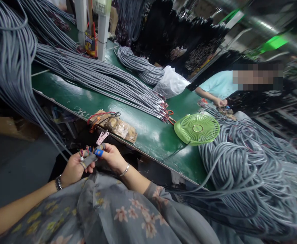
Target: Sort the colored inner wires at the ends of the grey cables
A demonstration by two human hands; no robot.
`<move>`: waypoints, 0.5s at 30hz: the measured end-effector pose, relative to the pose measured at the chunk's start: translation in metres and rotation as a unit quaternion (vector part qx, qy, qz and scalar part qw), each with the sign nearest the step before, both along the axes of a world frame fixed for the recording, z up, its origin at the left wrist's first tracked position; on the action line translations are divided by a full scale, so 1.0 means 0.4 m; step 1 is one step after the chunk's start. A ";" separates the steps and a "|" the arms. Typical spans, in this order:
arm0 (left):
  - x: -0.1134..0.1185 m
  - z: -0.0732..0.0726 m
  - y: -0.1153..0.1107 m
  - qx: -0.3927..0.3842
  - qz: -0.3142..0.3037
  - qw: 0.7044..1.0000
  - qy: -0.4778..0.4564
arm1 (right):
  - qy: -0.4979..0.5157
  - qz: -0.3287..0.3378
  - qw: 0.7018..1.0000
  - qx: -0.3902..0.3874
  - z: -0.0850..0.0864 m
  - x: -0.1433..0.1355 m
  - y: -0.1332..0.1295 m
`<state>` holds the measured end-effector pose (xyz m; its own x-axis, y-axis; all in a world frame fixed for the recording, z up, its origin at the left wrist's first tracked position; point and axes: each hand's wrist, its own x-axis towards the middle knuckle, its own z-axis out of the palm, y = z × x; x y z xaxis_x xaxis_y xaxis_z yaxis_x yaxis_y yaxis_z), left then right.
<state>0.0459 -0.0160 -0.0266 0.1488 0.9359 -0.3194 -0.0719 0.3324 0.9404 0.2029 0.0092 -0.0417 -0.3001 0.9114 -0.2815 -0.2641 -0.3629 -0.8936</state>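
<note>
My left hand [75,167] is closed around the end of a grey cable [65,151], which comes down from the hanging bundle on the left. Thin coloured wires [89,148] fan out of the cable end between my hands. My right hand [114,158] pinches at these wires with thumb and index finger; the exact contact is too small to make out. Grey tape wraps my left thumb, and a blue wrap [98,152] covers my right thumb. Just above my right hand, a pink clip [102,138] sits at the bench edge by a worn wooden block [117,126].
Long grey cables [107,78] lie across the green bench [148,135]. A green fan [196,128] stands near a large cable heap [240,169] on the right. Across the bench, a co-worker's hands [221,102] work by a white plastic bag [172,82]. A hanging cable bundle [8,57] is at left.
</note>
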 end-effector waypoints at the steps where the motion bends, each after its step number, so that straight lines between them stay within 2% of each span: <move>1: 0.001 0.000 0.001 -0.004 -0.002 1.000 -0.002 | 0.000 -0.002 1.000 -0.002 0.000 0.000 0.000; 8: 0.006 -0.003 -0.001 -0.030 0.018 0.999 -0.039 | 0.035 0.001 0.999 -0.040 -0.019 -0.006 0.004; 15: 0.005 -0.004 -0.003 -0.055 0.007 0.997 -0.056 | 0.060 -0.006 0.998 -0.036 -0.018 -0.005 0.002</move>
<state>0.0480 -0.0171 -0.0282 0.1765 0.8985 -0.4019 -0.1802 0.4309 0.8842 0.2008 0.0098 -0.0490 -0.3249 0.8940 -0.3085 -0.3728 -0.4208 -0.8270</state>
